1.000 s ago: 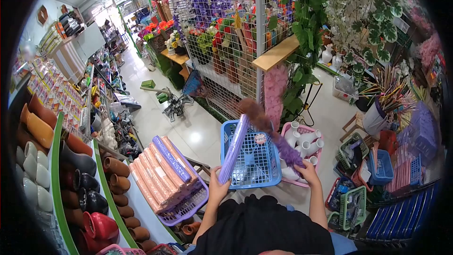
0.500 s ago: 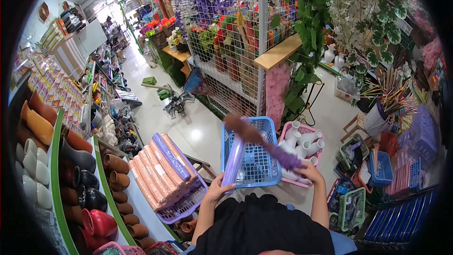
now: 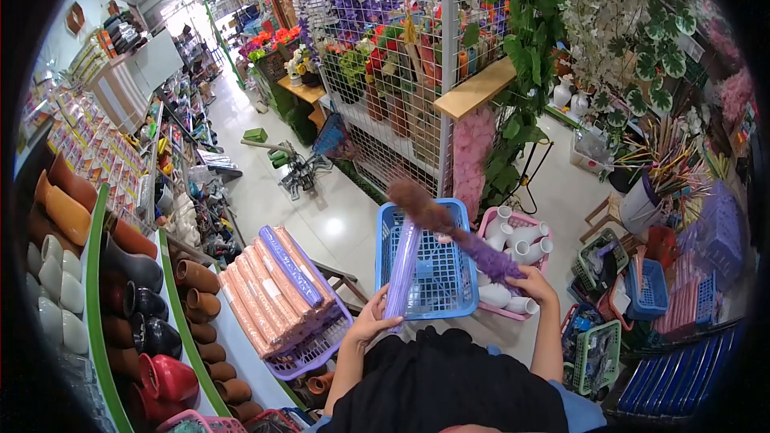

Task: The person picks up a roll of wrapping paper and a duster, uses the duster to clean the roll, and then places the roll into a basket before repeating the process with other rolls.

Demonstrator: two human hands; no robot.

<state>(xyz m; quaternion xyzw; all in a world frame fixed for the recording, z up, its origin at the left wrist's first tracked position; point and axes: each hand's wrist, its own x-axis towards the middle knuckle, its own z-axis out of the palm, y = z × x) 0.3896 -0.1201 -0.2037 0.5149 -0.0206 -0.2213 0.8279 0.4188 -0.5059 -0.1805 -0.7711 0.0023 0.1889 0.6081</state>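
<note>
Since the frame 0.5 s ago, the brown end of the fluffy duster has risen a little, and the right hand has shifted slightly outward and up. Its fingers are closed on the purple end of the duster, which slants up and across to its brown end over the far part of the blue basket. The left hand has its fingers wrapped around the lower end of 1 lavender roll, held tilted steeply over the near left side of that basket. The duster crosses in front of the roll's upper end; whether the 2 touch, I cannot tell. Just right of the blue basket, a pink basket holds white vases, partly behind the right hand and the duster. To the left, a purple basket bears a stack of peach rolls with 1 violet roll lying among them near the top. Farther left are brown clay pots and 1 red vase. Beyond the blue basket stands a white wire grid, with pink petals hanging beside it.
</note>
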